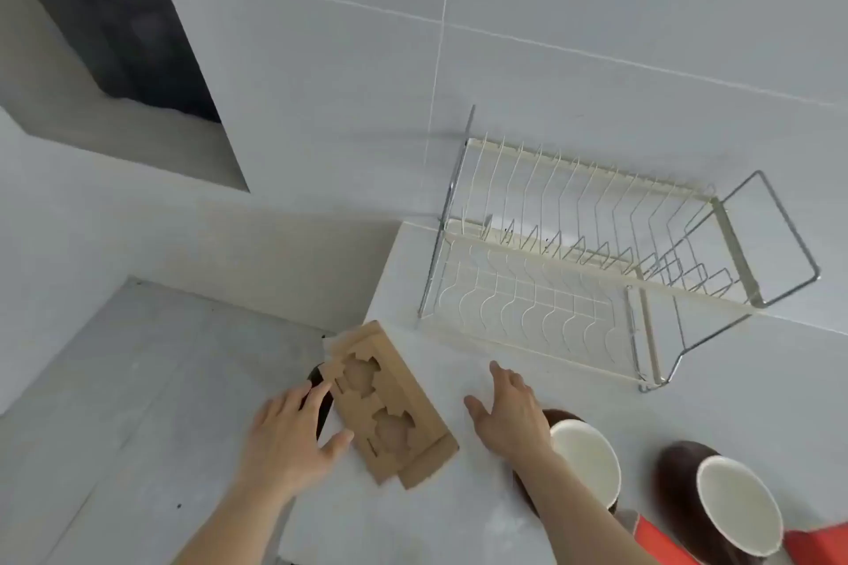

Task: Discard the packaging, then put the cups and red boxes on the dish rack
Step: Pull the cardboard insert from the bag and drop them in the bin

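Note:
A brown cardboard packaging insert with two round cut-outs lies at the left edge of the white counter. My left hand touches its left side, fingers spread and fairly straight. My right hand hovers open just right of the cardboard, apart from it. Two brown cups with white insides stand at the lower right, one cup beside my right wrist, the other cup farther right. Red boxes show at the bottom right corner, partly cut off. The wire dish rack stands bare against the wall.
A dark object sits below the counter's left edge, mostly hidden by my left hand and the cardboard. Grey floor lies to the left. Tiled wall rises behind the rack.

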Tool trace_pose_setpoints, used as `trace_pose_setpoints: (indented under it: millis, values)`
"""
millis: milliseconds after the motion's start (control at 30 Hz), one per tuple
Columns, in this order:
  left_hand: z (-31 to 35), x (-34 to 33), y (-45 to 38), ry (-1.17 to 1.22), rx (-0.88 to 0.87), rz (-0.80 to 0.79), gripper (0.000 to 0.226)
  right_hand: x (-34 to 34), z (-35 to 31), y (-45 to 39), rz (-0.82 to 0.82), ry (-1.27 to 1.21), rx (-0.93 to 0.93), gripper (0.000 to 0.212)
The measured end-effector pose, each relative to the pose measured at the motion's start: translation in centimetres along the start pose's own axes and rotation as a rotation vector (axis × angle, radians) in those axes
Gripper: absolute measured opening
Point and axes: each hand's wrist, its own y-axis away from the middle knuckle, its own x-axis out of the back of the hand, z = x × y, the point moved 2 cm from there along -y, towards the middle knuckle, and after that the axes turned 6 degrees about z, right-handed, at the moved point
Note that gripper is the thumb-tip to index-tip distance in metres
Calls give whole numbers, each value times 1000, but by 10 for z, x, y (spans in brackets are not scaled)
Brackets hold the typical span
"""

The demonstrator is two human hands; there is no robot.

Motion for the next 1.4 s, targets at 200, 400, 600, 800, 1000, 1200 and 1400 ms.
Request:
trace_pose_setpoints:
  millis: [200,400,600,800,1000,1200,1400]
  values:
    - [-13,-18,-7,13,81,-111,82,-19,-6,-14,-59,-28,-133,76]
    - [-7,-30,-15,178,258,-270,77,-31,-14,-19,25,-169,-213,58]
    - [0,-30,-23,331,321,-202,51,-32,-26,-22,22,-600,-366,39]
    - [4,-28,-25,518,370,-77,23,-38,-37,-21,-119,-718,-297,46]
    - [12,-22,-19,522,385,52,24,-52,-45,-13,-172,-569,-245,52]
    - [26,-11,-17,579,335,109,7,-58,-49,-6,-193,-509,-223,56]
    - [28,-10,-9,706,331,37,41,-49,-50,3,-175,-635,-298,59]
